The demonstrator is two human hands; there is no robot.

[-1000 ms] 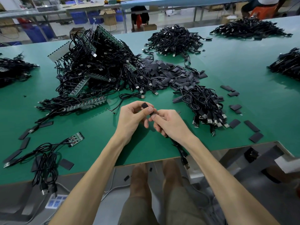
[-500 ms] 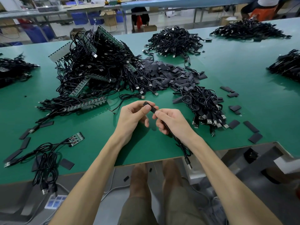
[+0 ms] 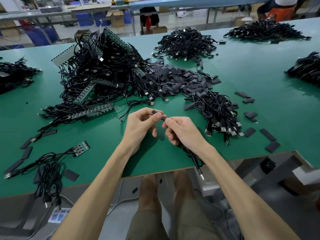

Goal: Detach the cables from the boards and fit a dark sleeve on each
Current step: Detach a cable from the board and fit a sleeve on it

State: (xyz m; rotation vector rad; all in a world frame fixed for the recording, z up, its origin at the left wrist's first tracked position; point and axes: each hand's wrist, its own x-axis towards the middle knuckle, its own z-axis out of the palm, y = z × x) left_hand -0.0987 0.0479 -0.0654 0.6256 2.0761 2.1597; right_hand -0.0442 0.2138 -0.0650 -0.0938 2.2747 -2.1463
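The green worktop [image 3: 251, 70] is carrying the whole job, sorted into heaps so that each stage is lying within reach. The biggest heap, the tangle of boards and cables [image 3: 103, 71], is sitting ahead and to the left, apparently as stock not yet detached. Just beside it on the right, the pile of loose sleeves [image 3: 181, 80] is spreading toward the middle, close enough for either hand to draw from. Nearer and to the right, a bundle of freed cables [image 3: 218, 111] is lying with its plugs toward the near edge. I judge it to be the finished pile, though whether each cable is wearing a sleeve is too small to tell.

Both hands are working above the near middle of the worktop. The right hand [image 3: 183, 132] is curling its fingers round one cable [image 3: 194, 156] and pinching it close to the tip, probably so that the short free end is not flopping. The rest is trailing under the wrist and hanging off the near edge, out of the way. The left hand [image 3: 138, 129] is pinching a single dark sleeve [image 3: 154, 111] between thumb and forefinger, offering its end to the cable tip. The two are meeting at the fingertips, which are hiding how far the tip is inside.
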